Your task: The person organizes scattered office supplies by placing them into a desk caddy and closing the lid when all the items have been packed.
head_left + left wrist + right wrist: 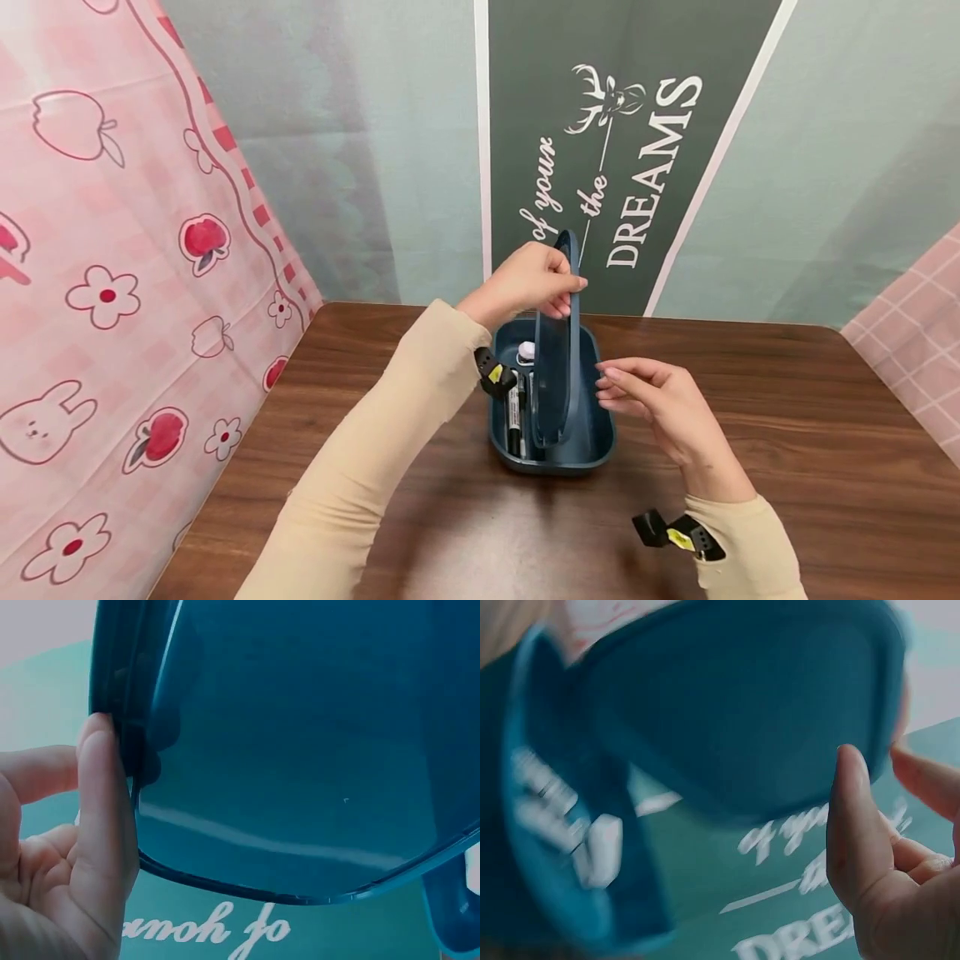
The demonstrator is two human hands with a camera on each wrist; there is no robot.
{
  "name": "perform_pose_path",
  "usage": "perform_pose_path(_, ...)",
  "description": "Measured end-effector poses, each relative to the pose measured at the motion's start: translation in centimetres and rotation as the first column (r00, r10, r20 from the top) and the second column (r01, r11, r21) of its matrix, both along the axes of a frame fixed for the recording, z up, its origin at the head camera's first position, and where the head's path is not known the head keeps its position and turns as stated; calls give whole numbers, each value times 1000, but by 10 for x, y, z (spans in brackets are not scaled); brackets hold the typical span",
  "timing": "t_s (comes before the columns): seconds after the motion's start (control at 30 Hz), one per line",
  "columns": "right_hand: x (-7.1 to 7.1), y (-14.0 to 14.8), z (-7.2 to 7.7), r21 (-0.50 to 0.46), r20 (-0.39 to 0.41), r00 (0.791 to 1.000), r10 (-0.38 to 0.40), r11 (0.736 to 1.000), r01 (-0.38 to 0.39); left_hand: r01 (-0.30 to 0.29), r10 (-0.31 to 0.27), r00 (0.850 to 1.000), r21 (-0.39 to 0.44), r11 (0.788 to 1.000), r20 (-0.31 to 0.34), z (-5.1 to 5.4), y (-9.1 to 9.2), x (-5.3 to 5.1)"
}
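A dark blue lid (pixel 557 367) stands on edge, nearly upright, over an open dark blue box (pixel 555 467). My left hand (pixel 534 279) pinches the lid's upper rim between thumb and fingers; the left wrist view shows the lid's hollow side (pixel 300 750) close up. Beside the box's right wall, my right hand (pixel 656 400) has its fingers loosely extended and grips nothing. Inside the box's left part lie a white marker with a black cap (pixel 513 417) and a small white object (pixel 527 352) of unclear kind. A slim dark stick-like item (pixel 522 417) lies alongside the marker, partly hidden by the lid.
The box stands on a brown wooden table (pixel 750 433), towards its far edge. Behind hangs a grey-green cloth (pixel 405 150) with white lettering, and a pink patterned cloth (pixel 150 292) is on the left. Pink checked cloth (pixel 922 333) borders the right.
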State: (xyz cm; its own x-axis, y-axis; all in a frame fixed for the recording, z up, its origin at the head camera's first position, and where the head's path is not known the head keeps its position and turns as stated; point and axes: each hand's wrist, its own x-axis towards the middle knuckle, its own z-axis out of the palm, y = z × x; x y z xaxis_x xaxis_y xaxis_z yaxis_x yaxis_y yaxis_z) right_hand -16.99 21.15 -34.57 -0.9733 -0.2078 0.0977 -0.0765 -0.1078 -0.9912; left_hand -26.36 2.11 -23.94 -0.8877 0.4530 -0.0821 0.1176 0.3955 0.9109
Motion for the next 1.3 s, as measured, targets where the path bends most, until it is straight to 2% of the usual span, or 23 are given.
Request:
perform_pose_path(0.13,-7,7,-22,-33,97,995,-4,999,7,36,-40,998,112,993,38,13,-4,3)
perform_pose_path(0.23,-11,6,-33,-14,170,985,-21,1000,24,55,-62,998,186,981,31,21,-7,7)
perform_pose_path(0.33,-13,4,-39,-5,219,975,-39,999,41,73,-82,996,245,967,25,26,-10,9)
perform_pose_path(0.43,-14,4,-41,-72,247,969,-12,997,31,70,-87,995,290,955,45,27,-12,11)
perform_pose_path(0.57,-17,4,-41,-169,231,971,61,985,-22,65,-97,992,314,947,86,22,-13,11)
perform_pose_path(0.73,-19,2,-43,-143,244,963,114,986,-81,59,-100,989,343,938,105,17,-13,11)
perform_pose_path(0.9,-18,3,-46,-239,235,954,189,962,-132,47,-104,988,414,909,116,14,-16,9)
perform_pose_path(1.0,-19,7,-45,-274,202,965,166,956,-107,18,-76,990,423,906,119,12,-22,6)
perform_pose_path(1.13,-22,16,-40,-254,179,981,81,967,-33,-32,-20,992,393,919,126,3,-34,-1)
perform_pose_path(1.3,-25,29,-32,-193,185,983,-20,980,56,-94,35,985,349,932,171,-17,-48,-13)
